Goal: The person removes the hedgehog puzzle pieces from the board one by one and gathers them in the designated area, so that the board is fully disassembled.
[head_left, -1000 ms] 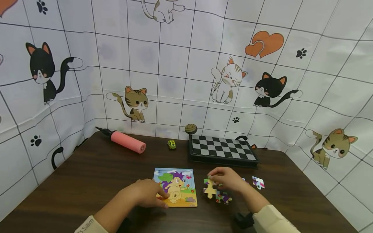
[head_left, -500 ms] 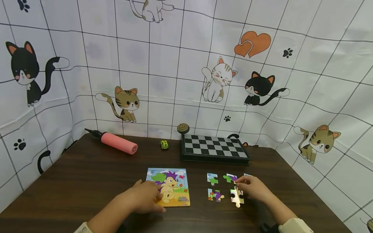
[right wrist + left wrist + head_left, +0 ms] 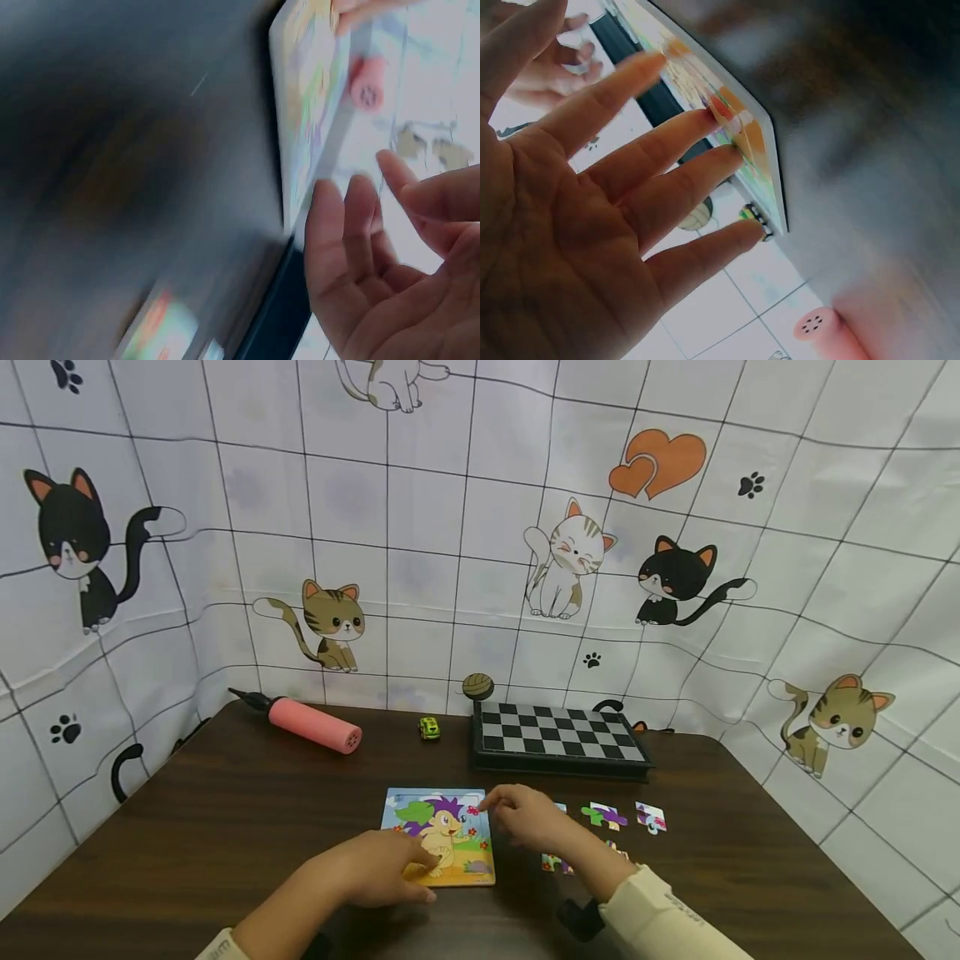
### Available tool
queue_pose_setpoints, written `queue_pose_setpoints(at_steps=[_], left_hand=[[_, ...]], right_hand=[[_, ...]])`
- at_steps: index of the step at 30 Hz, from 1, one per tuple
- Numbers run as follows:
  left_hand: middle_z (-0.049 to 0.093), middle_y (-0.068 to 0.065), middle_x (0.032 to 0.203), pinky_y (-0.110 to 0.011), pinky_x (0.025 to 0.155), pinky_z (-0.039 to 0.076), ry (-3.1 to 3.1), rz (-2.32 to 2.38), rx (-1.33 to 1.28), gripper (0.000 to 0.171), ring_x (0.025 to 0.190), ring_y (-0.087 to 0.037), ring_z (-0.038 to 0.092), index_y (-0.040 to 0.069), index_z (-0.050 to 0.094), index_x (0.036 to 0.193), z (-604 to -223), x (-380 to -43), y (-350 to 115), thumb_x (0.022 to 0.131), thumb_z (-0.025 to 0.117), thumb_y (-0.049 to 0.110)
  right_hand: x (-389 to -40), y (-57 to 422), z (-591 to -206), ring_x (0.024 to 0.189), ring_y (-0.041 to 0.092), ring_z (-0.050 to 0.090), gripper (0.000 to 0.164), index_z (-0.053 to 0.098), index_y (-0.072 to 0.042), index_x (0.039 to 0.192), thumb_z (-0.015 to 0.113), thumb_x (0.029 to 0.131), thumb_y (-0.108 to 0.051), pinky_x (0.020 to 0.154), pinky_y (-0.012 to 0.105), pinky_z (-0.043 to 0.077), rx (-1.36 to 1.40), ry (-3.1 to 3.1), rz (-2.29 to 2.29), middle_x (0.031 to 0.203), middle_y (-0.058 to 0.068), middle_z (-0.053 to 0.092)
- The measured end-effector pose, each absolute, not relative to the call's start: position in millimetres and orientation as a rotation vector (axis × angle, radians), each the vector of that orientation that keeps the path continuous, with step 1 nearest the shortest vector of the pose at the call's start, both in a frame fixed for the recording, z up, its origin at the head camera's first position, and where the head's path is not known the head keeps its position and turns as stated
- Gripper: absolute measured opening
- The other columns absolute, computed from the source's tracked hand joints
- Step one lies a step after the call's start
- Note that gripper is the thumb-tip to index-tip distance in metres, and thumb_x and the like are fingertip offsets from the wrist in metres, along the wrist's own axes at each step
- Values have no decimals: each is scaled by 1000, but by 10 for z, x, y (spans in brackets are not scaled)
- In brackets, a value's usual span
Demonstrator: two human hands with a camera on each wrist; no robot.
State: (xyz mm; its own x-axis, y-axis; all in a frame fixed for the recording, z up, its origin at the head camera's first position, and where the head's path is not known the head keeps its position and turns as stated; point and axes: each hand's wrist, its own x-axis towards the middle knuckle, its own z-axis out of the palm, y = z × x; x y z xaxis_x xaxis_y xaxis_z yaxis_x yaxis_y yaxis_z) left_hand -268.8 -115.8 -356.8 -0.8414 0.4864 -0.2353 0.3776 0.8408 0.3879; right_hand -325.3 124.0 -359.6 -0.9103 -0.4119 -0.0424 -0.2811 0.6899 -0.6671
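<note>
Right hand (image 3: 521,816) moved leftward, beside the square, colourful hedgehog board (image 3: 448,833). Its fingers are relaxed; left hand (image 3: 378,866) spreads fingers.

Right wrist view blurred, its tabletop (image 3: 150,112) dim

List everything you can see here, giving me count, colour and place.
Hedgehog puzzle: one, multicoloured, centre foreground.
Loose puzzle pieces: at least five, multicoloured, right of the puzzle, some partly hidden.
Checkered board: one, black and grey, far side, right of centre.
Toy car: one, yellow-green, left of the checkered board.
Pump-like cylinder: one, pink with black tip, far left.
Table: one, dark brown, beneath these.
Wall covering: count unclear, white with cat, heart and paw prints, behind the table.
Dark objects: two, black, near the head view's bottom, identity unclear.
Sleeves: two, cream, bottom of the head view.
Left hand: one, bare, over the puzzle's left part.
Right hand: one, bare, at the puzzle's right edge.
</note>
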Motion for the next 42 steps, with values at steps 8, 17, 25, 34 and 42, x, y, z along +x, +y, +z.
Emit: queue_pose_setpoints(at_steps=[8, 17, 25, 34, 42], left_hand=[[66, -4, 129, -55, 104, 42, 2702, 396, 820, 42, 128, -31, 53, 29, 71, 126, -3597, -2650, -1127, 87, 72, 46], [67, 0, 126, -52, 105, 42, 2704, 329, 744, 41, 127, -27, 54, 31, 71, 125, -3578, -2665, -1081, 87, 73, 47], [66, 0, 127, -51, 106, 41, 2682, 353, 715, 40, 127, -26, 54, 31, 71, 124, -3555, -2666, -1061, 87, 73, 46], [57, -9, 140, -71, 105, 30, 2669, 395, 627, 41, 135, -33, 46, 32, 70, 126, -3533, -2719, -1021, 87, 73, 46], [56, -11, 140, -73, 106, 23, 2681, 393, 624, 45, 137, -35, 43, 30, 69, 129, -3546, -2848, -1065, 86, 72, 46]], right_hand=[[-3358, 810, -3645, 99, 27, 44, 33, 73, -20, 114, 79, 82, -19, 79, 45, 49, -638, 2823, -455, 112, 12, 47], [-3487, 855, -3619, 103, 26, 41, 48, 63, -24, 112, 89, 72, -23, 83, 47, 45, -688, 2715, -452, 111, 6, 50], [-3472, 889, -3671, 86, 18, 59, 20, 62, -15, 99, 75, 87, -8, 77, 38, 53, -714, 2674, -864, 95, 0, 65], [-3430, 1584, -3564, 86, 18, 59, 27, 64, -1, 121, 60, 100, -18, 75, 40, 56, -469, 2545, -1395, 104, 7, 65], [-3199, 2891, -3523, 81, 19, 54, 25, 64, 3, 112, 60, 100, -19, 64, 36, 50, -248, 2711, -1251, 97, 6, 66]])
